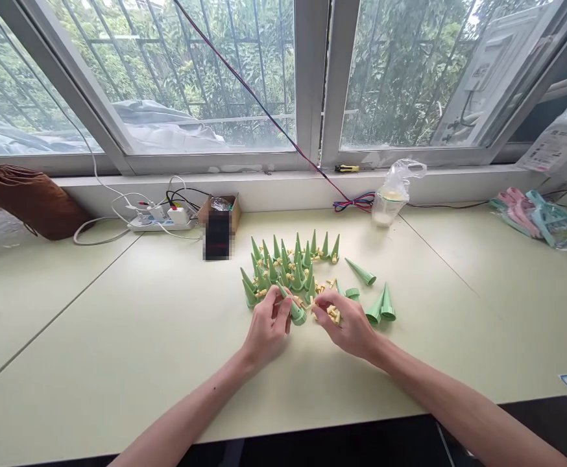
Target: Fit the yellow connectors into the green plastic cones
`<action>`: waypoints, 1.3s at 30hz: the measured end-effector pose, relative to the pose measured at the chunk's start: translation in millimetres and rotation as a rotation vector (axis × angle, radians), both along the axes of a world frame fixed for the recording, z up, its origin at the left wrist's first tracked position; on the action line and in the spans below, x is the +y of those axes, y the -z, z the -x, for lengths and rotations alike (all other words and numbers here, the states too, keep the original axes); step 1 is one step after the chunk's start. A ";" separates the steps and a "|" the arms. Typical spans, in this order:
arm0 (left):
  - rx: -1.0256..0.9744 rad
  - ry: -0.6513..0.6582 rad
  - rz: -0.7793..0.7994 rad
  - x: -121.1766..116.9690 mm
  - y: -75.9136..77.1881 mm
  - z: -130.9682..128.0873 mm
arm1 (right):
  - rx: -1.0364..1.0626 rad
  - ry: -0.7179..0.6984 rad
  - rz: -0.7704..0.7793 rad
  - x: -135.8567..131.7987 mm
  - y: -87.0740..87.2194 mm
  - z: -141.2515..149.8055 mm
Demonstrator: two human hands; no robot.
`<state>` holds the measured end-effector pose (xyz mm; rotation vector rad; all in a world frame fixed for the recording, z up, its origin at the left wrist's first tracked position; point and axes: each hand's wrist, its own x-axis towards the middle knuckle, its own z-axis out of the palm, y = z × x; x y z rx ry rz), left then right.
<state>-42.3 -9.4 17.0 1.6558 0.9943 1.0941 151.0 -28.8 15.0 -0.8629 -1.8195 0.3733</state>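
Held in my left hand is a green plastic cone spike, tilted with its wide capped end toward me. My right hand pinches a small pale-yellow valve piece close to the cone's side; whether the two touch I cannot tell. Just behind my hands stand several upright green cones with yellow valves fitted on them. Loose yellow valve pieces lie partly hidden by my right hand. To its right are a lying cone, two more cones and a green cap.
At the back stand a power strip, a small cardboard box and a cup in a plastic bag. A brown pouch lies far left, pink and teal packets far right. The table's front edge runs below my forearms.
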 end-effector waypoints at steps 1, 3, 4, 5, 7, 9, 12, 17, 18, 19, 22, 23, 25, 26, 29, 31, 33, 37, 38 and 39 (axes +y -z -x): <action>-0.005 0.000 -0.002 -0.6 -0.4 -0.4 | -0.001 -0.005 0.001 -0.5 -0.9 0.7; -0.012 -0.001 -0.008 -1.5 -1.4 -1.4 | -0.007 -0.019 0.005 -0.8 -2.2 1.1; -0.011 0.001 -0.013 -1.8 -1.8 -1.9 | -0.010 -0.026 0.007 -0.6 -2.6 0.9; -0.008 -0.003 -0.019 -2.0 -2.2 -2.5 | -0.013 -0.034 0.008 -0.4 -2.7 0.6; -0.002 -0.002 -0.031 -2.0 -2.9 -3.5 | -0.020 -0.051 0.012 0.2 -2.2 -0.1; 0.001 -0.004 -0.039 -1.5 -3.9 -4.3 | -0.028 -0.067 0.017 0.6 -1.4 -0.5; -0.002 -0.023 -0.052 -0.7 -5.7 -4.6 | -0.040 -0.077 0.022 1.4 -0.6 -0.4; -0.004 -0.045 -0.064 -1.1 -8.0 -4.5 | -0.041 -0.075 0.018 2.3 -1.9 -0.5; -0.002 -0.047 -0.066 -1.5 -8.2 -4.7 | -0.040 -0.077 0.020 2.3 -2.2 -0.6; 0.002 -0.048 -0.068 -1.9 -8.4 -5.0 | -0.040 -0.079 0.023 2.2 -2.3 -0.8; 0.017 -0.044 -0.067 -2.8 -8.7 -6.1 | -0.050 -0.081 0.035 1.7 -2.3 -1.0; 0.019 -0.044 -0.063 -2.8 -8.8 -6.4 | -0.054 -0.082 0.038 1.6 -2.3 -0.9; 0.017 -0.044 -0.057 -2.5 -8.8 -6.9 | -0.058 -0.083 0.041 1.6 -2.5 -0.7; 0.016 -0.045 -0.057 -2.3 -8.7 -6.9 | -0.058 -0.083 0.041 1.7 -2.6 -0.5; 0.014 -0.048 -0.061 -2.0 -8.3 -6.7 | -0.053 -0.083 0.038 2.2 -2.4 -0.3; 0.006 -0.055 -0.059 -2.1 -7.9 -6.4 | -0.050 -0.082 0.037 2.5 -1.8 -0.4; -0.006 -0.061 -0.058 -2.2 -7.6 -6.1 | -0.046 -0.081 0.036 2.7 -1.0 -0.5; -0.032 -0.054 -0.048 -2.1 -7.5 -5.5 | -0.034 -0.082 0.038 3.3 0.4 -0.4; -0.036 -0.051 -0.043 -2.0 -7.7 -5.3 | -0.028 -0.083 0.039 3.5 0.7 -0.3; -0.038 -0.049 -0.037 -2.1 -8.0 -5.2 | -0.023 -0.083 0.039 3.8 1.1 -0.1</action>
